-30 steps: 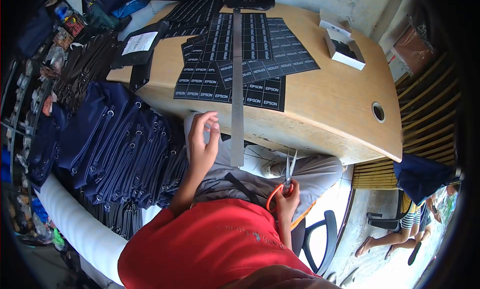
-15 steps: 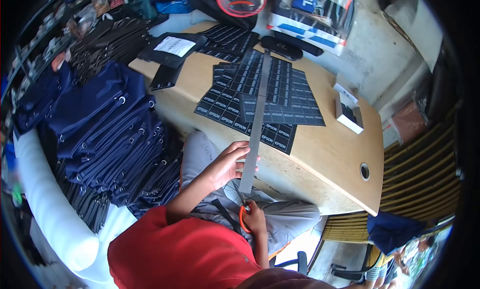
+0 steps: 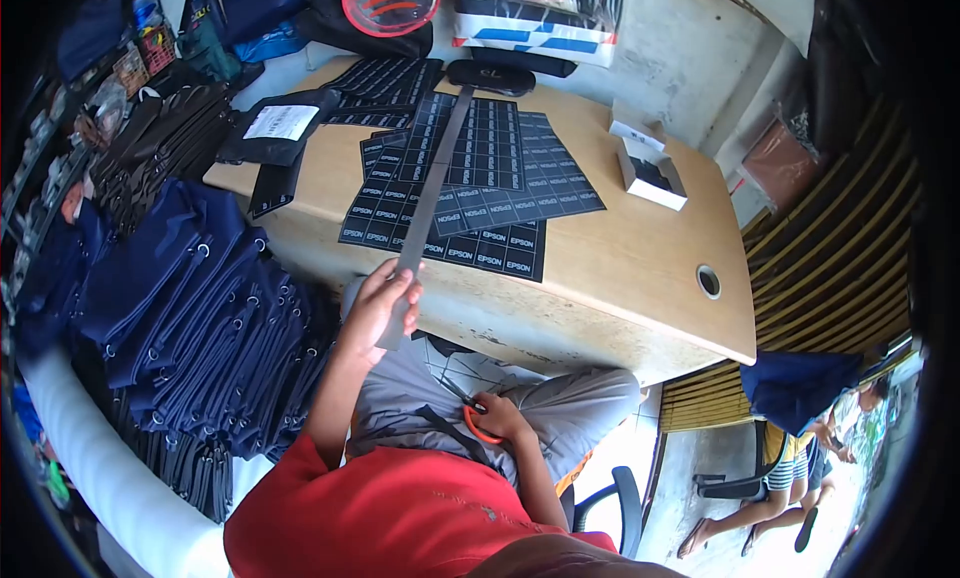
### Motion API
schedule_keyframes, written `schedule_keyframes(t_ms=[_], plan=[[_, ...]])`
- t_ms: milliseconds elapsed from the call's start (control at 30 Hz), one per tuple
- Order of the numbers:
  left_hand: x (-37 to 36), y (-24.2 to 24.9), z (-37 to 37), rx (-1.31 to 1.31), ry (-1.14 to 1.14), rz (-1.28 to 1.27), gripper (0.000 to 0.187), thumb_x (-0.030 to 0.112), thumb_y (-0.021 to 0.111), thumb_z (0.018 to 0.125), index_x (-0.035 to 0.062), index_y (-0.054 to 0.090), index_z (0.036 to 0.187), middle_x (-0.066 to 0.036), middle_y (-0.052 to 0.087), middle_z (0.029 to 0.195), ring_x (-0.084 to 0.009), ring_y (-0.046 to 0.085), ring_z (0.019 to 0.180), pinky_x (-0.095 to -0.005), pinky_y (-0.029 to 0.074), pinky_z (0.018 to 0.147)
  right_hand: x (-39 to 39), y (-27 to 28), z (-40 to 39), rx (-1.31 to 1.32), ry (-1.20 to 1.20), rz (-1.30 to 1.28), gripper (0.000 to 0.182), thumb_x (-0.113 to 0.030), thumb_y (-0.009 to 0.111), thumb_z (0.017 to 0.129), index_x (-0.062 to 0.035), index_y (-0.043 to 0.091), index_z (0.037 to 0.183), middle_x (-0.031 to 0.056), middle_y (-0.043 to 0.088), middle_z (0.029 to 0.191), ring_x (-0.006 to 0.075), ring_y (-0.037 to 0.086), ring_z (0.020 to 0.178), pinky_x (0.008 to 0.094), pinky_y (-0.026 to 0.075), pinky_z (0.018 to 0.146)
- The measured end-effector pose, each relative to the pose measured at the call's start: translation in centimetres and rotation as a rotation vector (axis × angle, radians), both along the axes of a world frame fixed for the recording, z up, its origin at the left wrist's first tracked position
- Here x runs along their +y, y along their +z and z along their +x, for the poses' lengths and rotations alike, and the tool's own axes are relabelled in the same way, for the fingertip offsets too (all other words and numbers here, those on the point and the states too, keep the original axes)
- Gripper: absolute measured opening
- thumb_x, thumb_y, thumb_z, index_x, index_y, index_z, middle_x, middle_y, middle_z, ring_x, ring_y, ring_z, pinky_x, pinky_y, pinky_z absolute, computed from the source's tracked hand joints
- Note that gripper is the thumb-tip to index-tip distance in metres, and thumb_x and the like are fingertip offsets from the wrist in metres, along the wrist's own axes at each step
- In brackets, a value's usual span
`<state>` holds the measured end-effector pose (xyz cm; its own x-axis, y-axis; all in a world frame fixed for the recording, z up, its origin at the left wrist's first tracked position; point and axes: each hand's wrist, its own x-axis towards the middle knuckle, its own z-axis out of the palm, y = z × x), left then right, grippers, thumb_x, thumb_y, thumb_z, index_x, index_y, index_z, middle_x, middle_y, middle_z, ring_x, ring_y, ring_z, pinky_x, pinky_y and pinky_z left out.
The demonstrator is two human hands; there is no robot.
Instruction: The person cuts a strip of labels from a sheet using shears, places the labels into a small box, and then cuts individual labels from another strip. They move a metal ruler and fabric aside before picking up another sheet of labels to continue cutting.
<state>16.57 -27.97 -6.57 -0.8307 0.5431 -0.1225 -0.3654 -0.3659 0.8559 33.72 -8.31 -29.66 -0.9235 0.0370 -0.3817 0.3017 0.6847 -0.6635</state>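
Wooden table fills the upper middle of the view, rounded edge toward the person, a round cable hole near its right end.

Stack of navy fabric pieces with metal eyelets lies to the left of the table, piled on a white surface. Dark strap-like pieces lie further up on the left.

Black label sheets, printed with rows of white EPSON marks, are spread overlapping across the table top. More black sheets sit behind them toward the far edge.

Long metal ruler runs diagonally over the label sheets. Its far end reaches up near a black case; its near end hangs past the table edge, over the lap.

Small white box, open, rests on the table to the right of the sheets, well apart from the ruler.

Left hand is at the near end of the ruler, fingers curled around it and clamped on the metal, thumb side up.

Right hand rests low on the lap, fingers closed through the orange handles of the scissors. The blades point left and up, mostly hidden; whether they are apart, I cannot tell.

Other people's legs show on the floor at far lower right.
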Motion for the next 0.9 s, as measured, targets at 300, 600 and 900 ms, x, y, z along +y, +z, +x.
schedule_keyframes(t_ms=[300,600,900], plan=[[-2.7,0.0,-3.3,0.062,0.007,-0.160,0.023,0.017,0.052,0.099,0.0027,0.055,0.118,-0.002,0.053,0.075,-0.0069,0.048,0.049,-0.0207,0.039,0.043,0.2,0.2,0.4,-0.001,-0.006,-0.029,0.046,-0.039,0.065,0.079,-0.0072,0.064,0.113,0.0227,0.068,0.100,0.0396,0.065,0.095,0.0445,0.050,0.083],[-7.1,2.1,-8.2,0.096,0.040,-0.256,0.024,0.017,0.053,0.098,0.0013,0.057,0.116,-0.001,0.050,0.074,-0.0036,0.043,0.050,-0.0162,0.033,0.038,0.0,0.7,0.4,0.016,-0.010,-0.047,0.045,-0.038,0.067,0.079,-0.0064,0.065,0.110,0.0226,0.069,0.095,0.0396,0.066,0.091,0.0438,0.051,0.081],[-12.5,4.7,-12.4,0.883,-0.092,-1.311,0.032,0.025,0.061,0.093,0.0039,0.050,0.114,-0.009,0.057,0.074,-0.0167,0.053,0.054,-0.0327,0.043,0.050,0.1,0.2,0.4,0.025,-0.016,-0.082,0.046,-0.036,0.067,0.077,-0.0055,0.065,0.111,0.0247,0.068,0.097,0.0407,0.065,0.095,0.0442,0.050,0.084]])
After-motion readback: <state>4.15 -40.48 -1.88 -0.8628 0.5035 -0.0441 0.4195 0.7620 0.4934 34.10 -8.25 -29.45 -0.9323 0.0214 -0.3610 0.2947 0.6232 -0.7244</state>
